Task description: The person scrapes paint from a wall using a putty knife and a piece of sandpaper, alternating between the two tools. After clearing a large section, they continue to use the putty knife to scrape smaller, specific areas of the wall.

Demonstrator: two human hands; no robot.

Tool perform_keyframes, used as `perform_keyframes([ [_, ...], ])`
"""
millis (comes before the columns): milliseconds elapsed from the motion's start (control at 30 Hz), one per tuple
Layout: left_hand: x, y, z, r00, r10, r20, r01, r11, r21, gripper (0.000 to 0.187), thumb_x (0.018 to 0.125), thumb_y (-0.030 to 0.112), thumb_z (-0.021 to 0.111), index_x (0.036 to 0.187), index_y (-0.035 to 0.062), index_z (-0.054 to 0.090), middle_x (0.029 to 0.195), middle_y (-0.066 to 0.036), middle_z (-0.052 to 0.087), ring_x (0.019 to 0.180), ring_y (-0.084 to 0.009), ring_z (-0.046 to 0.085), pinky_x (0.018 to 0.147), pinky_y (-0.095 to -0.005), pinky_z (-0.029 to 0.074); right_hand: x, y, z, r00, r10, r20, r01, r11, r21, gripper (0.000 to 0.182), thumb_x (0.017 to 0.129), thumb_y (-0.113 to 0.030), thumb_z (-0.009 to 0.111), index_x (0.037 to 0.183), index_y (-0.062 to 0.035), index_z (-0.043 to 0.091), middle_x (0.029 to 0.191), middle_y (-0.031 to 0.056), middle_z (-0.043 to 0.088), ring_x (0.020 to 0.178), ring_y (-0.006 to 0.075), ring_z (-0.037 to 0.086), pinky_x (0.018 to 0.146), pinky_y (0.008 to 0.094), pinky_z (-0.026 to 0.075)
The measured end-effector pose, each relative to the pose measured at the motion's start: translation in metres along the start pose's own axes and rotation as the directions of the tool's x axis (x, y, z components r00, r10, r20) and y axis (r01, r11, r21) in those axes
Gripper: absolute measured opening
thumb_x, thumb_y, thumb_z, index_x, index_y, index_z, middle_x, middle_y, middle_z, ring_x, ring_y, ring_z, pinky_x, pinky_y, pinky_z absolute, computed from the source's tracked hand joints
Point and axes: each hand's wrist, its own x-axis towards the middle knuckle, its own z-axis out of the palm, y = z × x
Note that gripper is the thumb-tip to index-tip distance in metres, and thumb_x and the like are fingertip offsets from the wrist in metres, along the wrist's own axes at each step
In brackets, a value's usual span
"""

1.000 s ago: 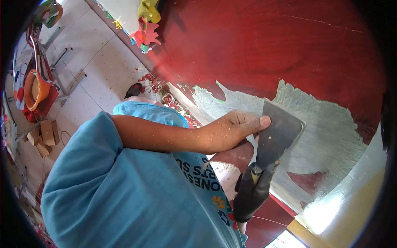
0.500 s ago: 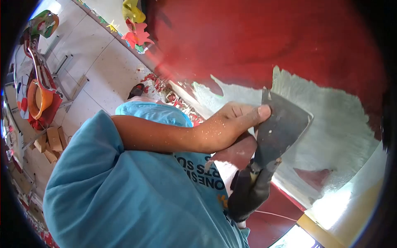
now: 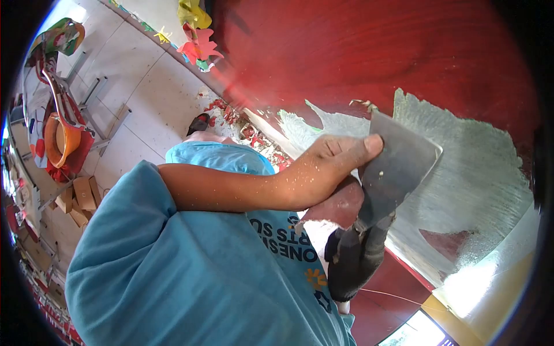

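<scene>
My bare left hand, speckled with pale flecks, is closed at the edge of a wide flat metal scraper. Its thumb presses on the blade face while the other fingers curl out of sight behind. A reddish-brown sheet with a torn, whitish edge hangs just below this hand. Under the blade, my right hand in a dark glove grips the scraper's lower end, where the handle is mostly hidden. A small flake clings at the blade's upper corner. Behind the blade is a pale scraped patch on the red wall.
Red and white paint chips litter the floor along the wall base, near a dark shoe. To the left stand a chair with an orange seat part and cardboard pieces. Paper flowers hang on the wall edge.
The view has shifted slightly, moving the scene a little to the right. The blade is higher and more of its face catches light; a flake now shows clearly at its upper corner. Both hands keep their hold.
</scene>
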Motion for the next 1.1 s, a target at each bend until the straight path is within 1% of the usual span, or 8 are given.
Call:
perform_keyframes([
  [300,0.002,0.007,-0.006,0.995,0.094,-0.024,-0.091,0.992,0.084,0.042,0.095,0.04,0.041,0.089,0.0051,0.064,0.077,0.001,0.062,0.064,-0.0023,0.05,0.054,-0.0187,0.039,0.002,0.003,0.007,1.0,-0.021,0.003,0.021,0.998,-0.064,0.042,0.081,0.007,0.048,0.122,0.0031,0.046,0.069,0.003,0.052,0.053,0.0082,0.045,0.045,0.0205,0.035],
  [367,-0.005,0.009,-0.01,0.992,-0.102,0.07,0.101,0.995,0.014,0.042,0.095,0.04,0.041,0.088,0.0055,0.064,0.08,0.001,0.062,0.066,-0.0028,0.051,0.057,-0.0186,0.04,0.002,0.006,0.003,0.999,-0.034,0.031,0.035,0.999,-0.029,0.04,0.08,0.007,0.049,0.12,0.0031,0.047,0.07,0.0033,0.053,0.053,0.0081,0.046,0.046,0.0205,0.036],
  [500,-0.002,0.003,0.002,0.999,0.028,-0.034,-0.025,0.997,0.07,0.044,0.094,0.042,0.042,0.082,0.0058,0.063,0.074,0.002,0.059,0.061,-0.0026,0.05,0.054,-0.0186,0.04,-0.008,-0.003,-0.008,0.986,0.157,0.056,-0.154,0.987,-0.053,0.033,0.084,-0.002,0.049,0.117,0.0038,0.049,0.067,0.0026,0.052,0.052,0.0065,0.044,0.045,0.0196,0.034],
  [667,0.0,0.005,-0.001,0.992,0.097,-0.086,-0.089,0.992,0.09,0.044,0.095,0.041,0.04,0.082,0.0054,0.063,0.075,0.001,0.06,0.063,-0.0037,0.05,0.056,-0.0208,0.04,0.004,0.009,0.007,0.996,-0.049,0.073,0.062,0.98,-0.187,0.049,0.086,-0.006,0.043,0.133,0.0044,0.033,0.053,-0.001,0.041,0.042,0.0048,0.036,0.038,0.0197,0.028],
  [900,-0.002,0.003,0.006,0.993,0.108,-0.044,-0.105,0.993,0.062,0.045,0.094,0.043,0.04,0.089,0.0034,0.062,0.08,-0.002,0.061,0.063,-0.0055,0.053,0.056,-0.02,0.041,0.003,-0.005,0.001,0.995,0.085,0.055,-0.079,0.991,-0.11,0.049,0.082,-0.002,0.04,0.131,0.0048,0.037,0.053,-0.0027,0.038,0.042,0.0034,0.034,0.038,0.0196,0.027],
  [967,0.0,0.014,0.002,0.939,0.315,-0.141,-0.251,0.903,0.349,0.046,0.094,0.043,0.04,0.089,0.0027,0.061,0.082,-0.002,0.061,0.065,-0.0061,0.054,0.056,-0.0202,0.042,0.022,-0.017,0.016,0.99,0.126,0.066,-0.12,0.989,-0.087,0.048,0.083,-0.003,0.041,0.13,0.0048,0.039,0.054,-0.0027,0.041,0.042,0.0035,0.034,0.038,0.0196,0.028],
  [1033,0.004,0.025,0.009,0.878,0.317,-0.359,-0.369,0.926,-0.083,0.046,0.091,0.044,0.046,0.09,0.0015,0.063,0.085,-0.004,0.061,0.071,-0.009,0.056,0.061,-0.0238,0.046,0.037,-0.015,0.027,0.975,-0.004,0.223,0.05,0.978,-0.201,0.042,0.087,-0.006,0.045,0.128,0.0014,0.044,0.065,0.0005,0.049,0.052,0.0065,0.044,0.048,0.0208,0.037],
  [1100,-0.008,0.035,-0.002,0.924,0.287,-0.253,-0.322,0.941,-0.108,0.045,0.091,0.044,0.046,0.089,0.0031,0.063,0.082,-0.004,0.061,0.069,-0.0094,0.057,0.059,-0.023,0.046,0.037,-0.005,0.027,0.967,-0.068,0.246,0.133,0.956,-0.26,0.041,0.087,-0.007,0.046,0.127,0.0008,0.045,0.064,0.0013,0.049,0.052,0.0069,0.045,0.049,0.021,0.038],
])
